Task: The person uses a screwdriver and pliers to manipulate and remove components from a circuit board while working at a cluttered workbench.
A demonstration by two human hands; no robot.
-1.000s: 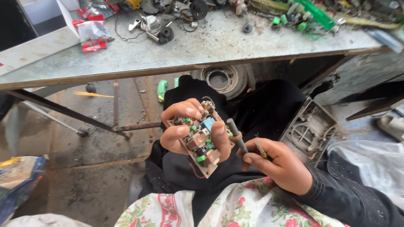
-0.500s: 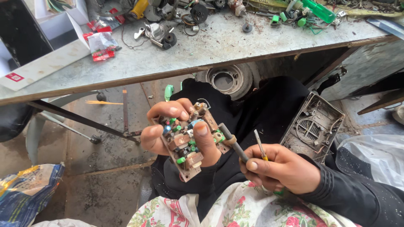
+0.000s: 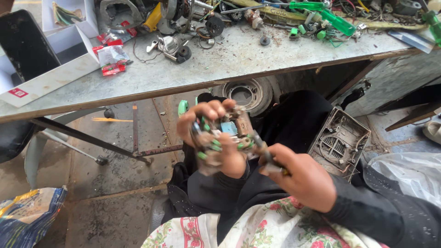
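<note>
Hands are working low over the lap, in front of the desk (image 3: 239, 59). The left hand (image 3: 206, 138) is closing its grip around a small circuit board (image 3: 227, 138) with green parts and one pale blue part, and it is holding the board tilted above the dark clothing. The right hand (image 3: 298, 177) is gripping a thin tool (image 3: 264, 154), closed tightly around the handle, and the tip is lying against the right edge of the board. Motion blur is hiding the tool's exact shape.

Behind the hands, under the desk, a small wheel (image 3: 245, 94) is leaning near a diagonal metal desk leg (image 3: 87, 140). To the right of the right hand, an open grey plastic casing (image 3: 340, 142) is lying on the floor, beside a clear plastic bag (image 3: 409, 177). On the desk, a white box (image 3: 50, 80) is sitting at the left, and loose metal parts, wires and a green screwdriver (image 3: 328, 14) are spreading across the top. A flowered cloth (image 3: 257, 227) is covering the knees below the hands.
</note>
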